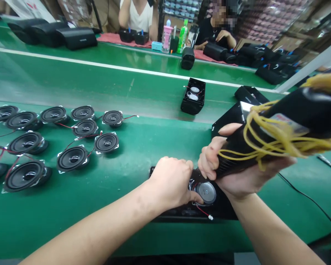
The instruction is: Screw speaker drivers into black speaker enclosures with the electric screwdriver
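In the head view, a black housing lies on the green tabletop below the person's hands, with a round speaker driver set in it and a red-and-black lead ending in a white connector trailing over its near side. Above the housing, the right hand has its grip wrapped firmly around a black tool wound with yellow cord; the tool's tip is hidden. The left hand is over the housing, fingers curled, thumb at the driver's edge; whether its grip encloses anything cannot be told. Left of the housing sit loose speaker drivers, cones upward. Beyond the housing stands another black case holding two silvery drivers.
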A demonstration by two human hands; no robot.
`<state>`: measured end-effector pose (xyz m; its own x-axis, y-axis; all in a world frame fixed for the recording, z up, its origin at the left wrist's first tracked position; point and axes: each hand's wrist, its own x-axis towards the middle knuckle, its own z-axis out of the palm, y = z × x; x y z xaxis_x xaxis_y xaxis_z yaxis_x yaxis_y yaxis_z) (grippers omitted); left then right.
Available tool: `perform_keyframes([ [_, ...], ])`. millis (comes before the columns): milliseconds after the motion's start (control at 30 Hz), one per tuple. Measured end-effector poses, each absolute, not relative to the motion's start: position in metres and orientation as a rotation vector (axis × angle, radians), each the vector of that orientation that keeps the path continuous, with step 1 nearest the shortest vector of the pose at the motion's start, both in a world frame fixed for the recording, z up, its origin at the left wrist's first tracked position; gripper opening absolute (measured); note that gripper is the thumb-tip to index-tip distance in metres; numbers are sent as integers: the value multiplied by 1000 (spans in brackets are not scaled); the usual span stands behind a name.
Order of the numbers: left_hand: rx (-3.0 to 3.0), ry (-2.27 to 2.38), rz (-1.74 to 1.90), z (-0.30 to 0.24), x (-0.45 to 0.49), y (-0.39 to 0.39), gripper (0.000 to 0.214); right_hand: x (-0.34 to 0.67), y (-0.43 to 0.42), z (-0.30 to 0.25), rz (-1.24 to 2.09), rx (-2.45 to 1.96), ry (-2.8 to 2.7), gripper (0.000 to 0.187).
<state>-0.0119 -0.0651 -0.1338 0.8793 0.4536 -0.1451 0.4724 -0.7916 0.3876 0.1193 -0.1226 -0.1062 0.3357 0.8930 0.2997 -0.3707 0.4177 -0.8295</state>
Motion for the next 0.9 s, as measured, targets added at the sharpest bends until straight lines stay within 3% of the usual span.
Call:
perform_keyframes([
  [167,2614,690,-65,-135,-13,-65,64,119,-121,-114,1019,-676,-848,55],
  [400,2615,660,-81,-136,-13,-65,70,127,-120,-105,833,-728,-890,68],
  [667,2614,598,-123,-129,-17,-62,49,132,-125,-105,838,-683,-894,69],
  [900,2517,588,4,-124,-30,-60,46,138,-133,-95,806,-712,-794,66],
])
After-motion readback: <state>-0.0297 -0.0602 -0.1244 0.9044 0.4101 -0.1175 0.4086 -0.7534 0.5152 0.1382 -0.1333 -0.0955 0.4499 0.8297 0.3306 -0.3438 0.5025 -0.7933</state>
